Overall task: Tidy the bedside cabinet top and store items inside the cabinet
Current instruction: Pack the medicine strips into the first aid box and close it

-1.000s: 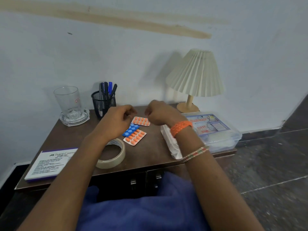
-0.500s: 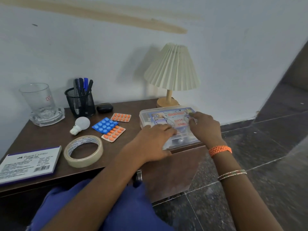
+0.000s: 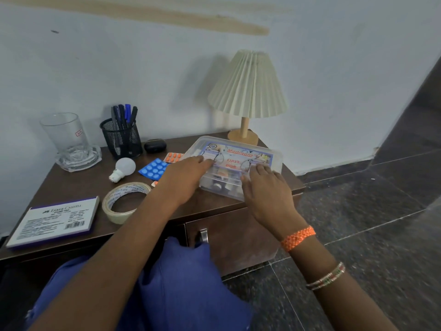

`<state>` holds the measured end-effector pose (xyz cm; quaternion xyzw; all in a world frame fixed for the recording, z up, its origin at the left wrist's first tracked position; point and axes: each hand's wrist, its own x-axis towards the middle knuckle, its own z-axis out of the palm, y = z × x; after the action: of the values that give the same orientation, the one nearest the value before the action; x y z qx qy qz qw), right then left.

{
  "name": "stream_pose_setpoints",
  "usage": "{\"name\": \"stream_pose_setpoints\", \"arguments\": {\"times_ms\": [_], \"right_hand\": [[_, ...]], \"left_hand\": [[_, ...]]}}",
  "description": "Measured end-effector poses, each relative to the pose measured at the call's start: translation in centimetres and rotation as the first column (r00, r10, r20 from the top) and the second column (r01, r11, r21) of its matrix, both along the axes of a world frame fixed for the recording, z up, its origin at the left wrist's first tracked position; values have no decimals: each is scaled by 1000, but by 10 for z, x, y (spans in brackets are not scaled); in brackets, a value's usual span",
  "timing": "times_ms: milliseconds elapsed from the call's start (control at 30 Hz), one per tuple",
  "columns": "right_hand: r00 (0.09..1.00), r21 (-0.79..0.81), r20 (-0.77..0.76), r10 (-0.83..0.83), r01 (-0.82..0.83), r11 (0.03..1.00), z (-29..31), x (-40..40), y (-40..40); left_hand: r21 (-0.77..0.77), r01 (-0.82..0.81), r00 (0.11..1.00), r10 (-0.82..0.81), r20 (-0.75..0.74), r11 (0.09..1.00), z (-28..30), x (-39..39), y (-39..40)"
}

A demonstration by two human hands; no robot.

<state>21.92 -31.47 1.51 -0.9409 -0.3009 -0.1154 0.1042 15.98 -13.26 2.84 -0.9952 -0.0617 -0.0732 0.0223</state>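
A clear plastic first aid box (image 3: 238, 149) sits at the right end of the brown bedside cabinet top (image 3: 78, 185). My left hand (image 3: 183, 175) lies on the box's front left, fingers on its lid. My right hand (image 3: 265, 185) rests on the front right corner, fingers at the lid's latch. Left of the box lie a blue pill strip (image 3: 154, 168), an orange pill strip (image 3: 174, 157), a white light bulb (image 3: 123, 168), a roll of tape (image 3: 125, 201) and a black earbud case (image 3: 155, 145).
A glass on a glass dish (image 3: 69, 142) and a mesh pen holder (image 3: 121, 137) stand at the back left. A white boxed pad (image 3: 55, 220) lies at the front left. A pleated lamp (image 3: 247, 91) stands behind the box. Cabinet doors with a handle (image 3: 204, 235) are below.
Both hands left the pill strips and moved right onto the first aid box. In the last half second they shifted only slightly on its lid.
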Motion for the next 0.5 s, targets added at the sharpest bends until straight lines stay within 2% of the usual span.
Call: {"name": "stream_pose_setpoints", "arguments": {"times_ms": [100, 233, 333, 400, 500], "right_hand": [[987, -41, 94, 129, -125, 991, -8, -9, -13], [970, -164, 235, 64, -25, 986, -20, -3, -20], [955, -319, 289, 60, 37, 947, -14, -8, -10], [963, -429, 267, 36, 85, 899, -11, -15, -1], [965, -479, 263, -8, 138, 867, -6, -17, 5]], "left_hand": [[82, -14, 1000, 14, 8, 997, -3, 0, -2], [173, -40, 999, 41, -3, 984, -8, 0, -9], [211, -50, 998, 58, -31, 976, -8, -1, -15], [219, -52, 997, 62, -37, 974, -7, -2, -17], [227, -53, 996, 68, -58, 972, -4, -2, -20]]}}
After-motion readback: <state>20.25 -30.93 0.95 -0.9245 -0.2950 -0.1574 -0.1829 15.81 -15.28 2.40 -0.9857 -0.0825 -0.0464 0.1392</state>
